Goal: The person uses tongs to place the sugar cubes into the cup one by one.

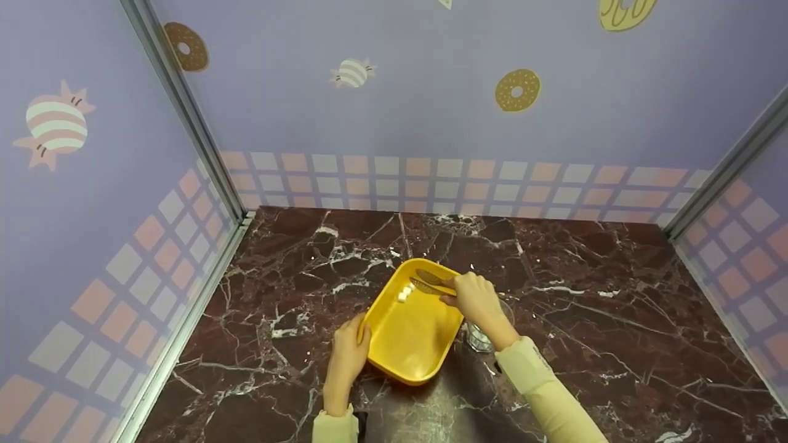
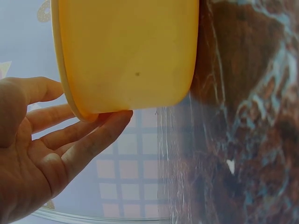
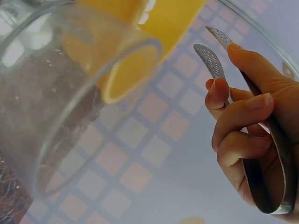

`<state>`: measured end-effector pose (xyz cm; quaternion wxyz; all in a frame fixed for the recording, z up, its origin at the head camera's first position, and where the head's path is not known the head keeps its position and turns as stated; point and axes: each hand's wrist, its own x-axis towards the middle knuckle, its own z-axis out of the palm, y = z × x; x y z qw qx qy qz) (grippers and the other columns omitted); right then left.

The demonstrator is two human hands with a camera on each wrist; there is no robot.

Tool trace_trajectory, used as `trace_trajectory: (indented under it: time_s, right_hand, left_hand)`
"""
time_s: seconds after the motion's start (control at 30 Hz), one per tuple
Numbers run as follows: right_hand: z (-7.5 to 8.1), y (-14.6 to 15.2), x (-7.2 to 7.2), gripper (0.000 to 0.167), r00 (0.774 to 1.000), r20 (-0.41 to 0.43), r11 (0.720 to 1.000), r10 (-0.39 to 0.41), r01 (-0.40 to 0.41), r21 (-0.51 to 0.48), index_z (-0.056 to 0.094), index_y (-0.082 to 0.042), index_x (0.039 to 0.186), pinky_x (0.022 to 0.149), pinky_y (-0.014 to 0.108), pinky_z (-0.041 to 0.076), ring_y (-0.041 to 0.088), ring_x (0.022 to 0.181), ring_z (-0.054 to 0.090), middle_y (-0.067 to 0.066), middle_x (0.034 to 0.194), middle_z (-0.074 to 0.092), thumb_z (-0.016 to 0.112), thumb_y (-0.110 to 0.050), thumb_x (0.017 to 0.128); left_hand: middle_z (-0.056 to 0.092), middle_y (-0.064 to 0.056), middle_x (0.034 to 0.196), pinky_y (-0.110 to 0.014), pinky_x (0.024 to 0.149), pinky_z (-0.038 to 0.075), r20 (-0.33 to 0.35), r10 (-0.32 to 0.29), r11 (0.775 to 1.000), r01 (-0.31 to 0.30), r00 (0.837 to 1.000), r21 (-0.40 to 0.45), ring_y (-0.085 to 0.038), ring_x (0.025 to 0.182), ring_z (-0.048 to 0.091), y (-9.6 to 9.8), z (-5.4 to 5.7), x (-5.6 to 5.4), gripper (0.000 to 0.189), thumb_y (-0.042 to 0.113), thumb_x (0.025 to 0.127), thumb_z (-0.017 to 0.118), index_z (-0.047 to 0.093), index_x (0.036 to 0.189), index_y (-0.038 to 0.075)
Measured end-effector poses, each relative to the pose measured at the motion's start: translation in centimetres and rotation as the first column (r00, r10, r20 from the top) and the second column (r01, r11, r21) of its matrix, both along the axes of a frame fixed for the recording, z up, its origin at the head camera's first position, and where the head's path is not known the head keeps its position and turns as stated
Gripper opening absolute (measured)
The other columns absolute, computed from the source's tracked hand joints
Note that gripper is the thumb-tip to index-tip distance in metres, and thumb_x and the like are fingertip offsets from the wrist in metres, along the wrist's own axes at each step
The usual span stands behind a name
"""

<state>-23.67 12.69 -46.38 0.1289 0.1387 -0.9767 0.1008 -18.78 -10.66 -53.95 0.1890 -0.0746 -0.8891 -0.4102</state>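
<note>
Around you stand lavender walls (image 1: 394, 114) printed with sweets, doughnuts and a band of pink and white squares. In front of you is the dark red marbled bench (image 1: 265, 369), veined with white.

Your yellow basin (image 1: 412, 337) is near the middle of the bench's near half, open side up; whether its base touches the surface can't be told. Its long axis runs away from you, the far end leaning a little to the right.

Your left hand (image 1: 348, 347) grips the basin's left side, thumb over the rim and fingers against the outside. Your right hand (image 1: 479, 301) is over the basin's far right side, its grip closed around metal tongs.

Just right of the basin, partly under your right wrist, is a clear glass vessel (image 1: 479, 340); its contents can't be made out.

The tongs (image 3: 284, 156) point left and slightly away from you, perforated tips parted above the basin's far end, rounded bend back by your palm.

Near those tips, inside the basin, show small white patches (image 1: 405, 293); you can't tell whether they are pieces or glare.
</note>
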Motion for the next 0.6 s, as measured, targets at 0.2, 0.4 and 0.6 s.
trace_trajectory:
  time_s: [0.2,0.4,0.6]
  right_hand:
    - [-1.2,-0.7,-1.1,0.02,1.0,0.017,0.999,-0.019,0.019,0.045,0.067,-0.011,0.069,0.048,0.044,0.047,0.034,0.062,0.061,0.015,0.069,0.065,0.073,-0.03,0.069]
    - [-2.0,-1.5,-1.3,0.025,1.0,-0.013,0.997,-0.02,0.021,0.076,0.062,-0.01,0.061,0.049,0.044,0.048,0.032,0.063,0.061,0.012,0.069,0.066,0.076,-0.03,0.065]
    - [-2.3,-2.7,-1.5,0.024,0.999,-0.041,0.992,-0.002,0.007,0.123,0.064,-0.01,0.062,0.049,0.041,0.049,0.028,0.059,0.061,0.008,0.065,0.065,0.077,-0.03,0.064]
  left_hand:
    - [0.063,-0.027,0.095,-0.04,0.072,0.052,0.018,-0.003,1.0,0.003,1.0,0.001,-0.035,0.086,0.062,0.0,-0.1,-0.1,0.026,0.003,0.084,0.054,0.059,0.106,-0.011]
    - [0.063,-0.027,0.094,-0.041,0.073,0.052,-0.009,-0.011,1.0,0.011,1.0,-0.011,-0.036,0.086,0.062,0.1,-0.2,-0.1,0.026,0.002,0.083,0.055,0.059,0.104,-0.013]
    - [0.062,-0.028,0.094,-0.041,0.071,0.052,-0.009,-0.01,1.0,0.01,1.0,-0.008,-0.037,0.086,0.062,0.0,-0.1,-0.1,0.026,0.002,0.083,0.055,0.059,0.104,-0.013]
